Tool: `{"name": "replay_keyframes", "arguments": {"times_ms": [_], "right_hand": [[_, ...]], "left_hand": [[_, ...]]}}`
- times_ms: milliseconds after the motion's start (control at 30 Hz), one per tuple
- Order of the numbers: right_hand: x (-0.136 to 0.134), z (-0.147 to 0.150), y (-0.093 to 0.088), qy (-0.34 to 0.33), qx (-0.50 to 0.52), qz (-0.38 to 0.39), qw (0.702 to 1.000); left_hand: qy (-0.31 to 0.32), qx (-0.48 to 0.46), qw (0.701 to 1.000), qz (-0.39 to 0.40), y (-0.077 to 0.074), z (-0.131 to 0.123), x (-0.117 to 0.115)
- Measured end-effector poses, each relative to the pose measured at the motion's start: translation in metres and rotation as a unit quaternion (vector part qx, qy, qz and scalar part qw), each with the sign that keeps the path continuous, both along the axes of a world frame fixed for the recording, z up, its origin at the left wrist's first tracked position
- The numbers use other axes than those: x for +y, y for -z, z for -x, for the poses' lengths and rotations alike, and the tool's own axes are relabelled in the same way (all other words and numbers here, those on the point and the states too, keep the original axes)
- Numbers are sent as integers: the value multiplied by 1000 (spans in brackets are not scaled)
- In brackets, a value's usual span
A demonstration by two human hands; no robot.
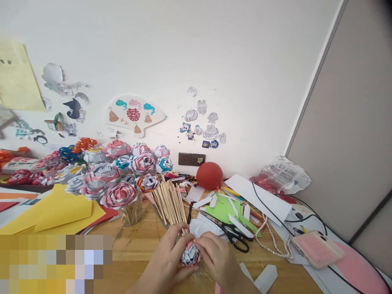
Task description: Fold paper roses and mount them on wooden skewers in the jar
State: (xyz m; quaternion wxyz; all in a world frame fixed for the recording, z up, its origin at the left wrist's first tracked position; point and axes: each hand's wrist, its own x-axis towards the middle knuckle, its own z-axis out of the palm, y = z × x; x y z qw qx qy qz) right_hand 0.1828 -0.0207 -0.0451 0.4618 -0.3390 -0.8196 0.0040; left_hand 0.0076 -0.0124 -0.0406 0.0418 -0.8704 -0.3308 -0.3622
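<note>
Both my hands meet at the bottom centre of the wooden table (143, 241). My left hand (167, 257) and my right hand (219, 257) close their fingers around a folded paper rose (190, 254) of white, grey and pink paper. Just behind the hands a bundle of thin wooden sticks (170, 202) fans out towards the wall. A glass jar (131, 212) to the left holds a bouquet of similar paper roses (119, 171) on sticks.
Black-handled scissors (231, 234) lie right of the hands, beside green paper (225, 210) and white strips. Yellow sheets (58, 212) lie at left. A red ball (209, 174), a pink-cased phone (317, 248), black cables and a plastic bag (281, 173) sit at right.
</note>
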Motion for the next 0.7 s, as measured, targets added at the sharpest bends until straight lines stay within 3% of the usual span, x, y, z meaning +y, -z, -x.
{"name": "replay_keyframes", "arguments": {"times_ms": [167, 400, 700], "right_hand": [[-2, -5, -4, -25, -35, 16, 999], [4, 0, -3, -40, 77, 86, 993], [0, 0, -3, -36, 78, 73, 994]], "left_hand": [[5, 6, 1000, 4, 3, 0, 1], [0, -7, 1000, -3, 1, 1, 1], [3, -7, 1000, -16, 5, 3, 2]]}}
